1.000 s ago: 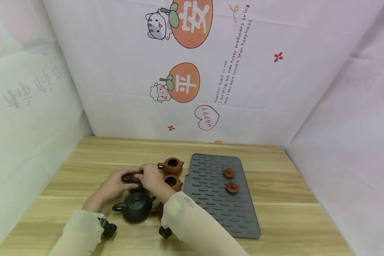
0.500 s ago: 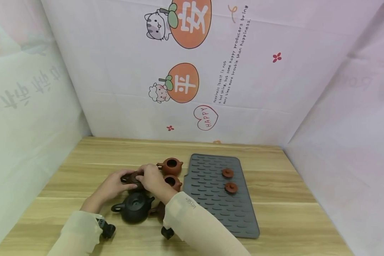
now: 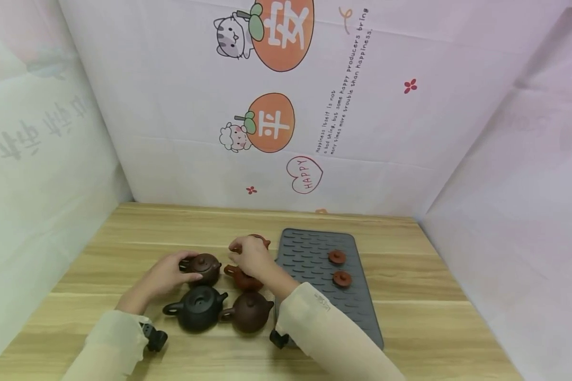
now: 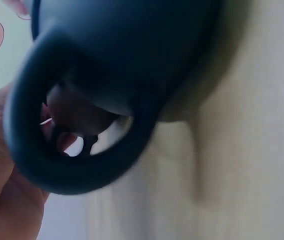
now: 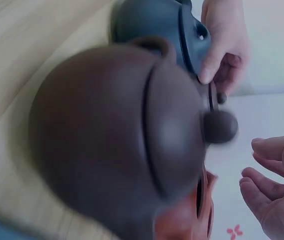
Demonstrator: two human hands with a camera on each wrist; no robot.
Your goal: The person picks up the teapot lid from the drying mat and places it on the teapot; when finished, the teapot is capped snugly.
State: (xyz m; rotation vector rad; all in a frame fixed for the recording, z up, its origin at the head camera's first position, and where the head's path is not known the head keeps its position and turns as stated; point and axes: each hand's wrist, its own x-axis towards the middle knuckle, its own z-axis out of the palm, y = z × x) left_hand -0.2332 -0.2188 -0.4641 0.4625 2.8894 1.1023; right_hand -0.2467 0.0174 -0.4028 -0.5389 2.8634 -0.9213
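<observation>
A small brown teapot (image 3: 206, 269) with its lid on stands at the back left of the group. My left hand (image 3: 169, 272) grips it at the handle side, thumb along its near side. My right hand (image 3: 255, 259) is above the two reddish-brown teapots, partly hiding the front one (image 3: 245, 280) and the back one (image 3: 263, 239). In the right wrist view its fingers (image 5: 264, 187) are loosely bent and hold nothing. Nearer stand a black teapot (image 3: 197, 312) and a dark brown lidded teapot (image 3: 250, 313). In the left wrist view, the black teapot's handle (image 4: 81, 175) covers part of my left hand.
To the right lies a grey ridged mat (image 3: 310, 246), carrying two reddish lids (image 3: 337, 257). The wooden table (image 3: 424, 296) is bounded by a printed white cloth (image 3: 372, 185) at the back and white side walls.
My right hand has let go of the small brown teapot's lid and moved right, over the reddish-brown teapots. The left hand keeps its grip on the small brown teapot.
</observation>
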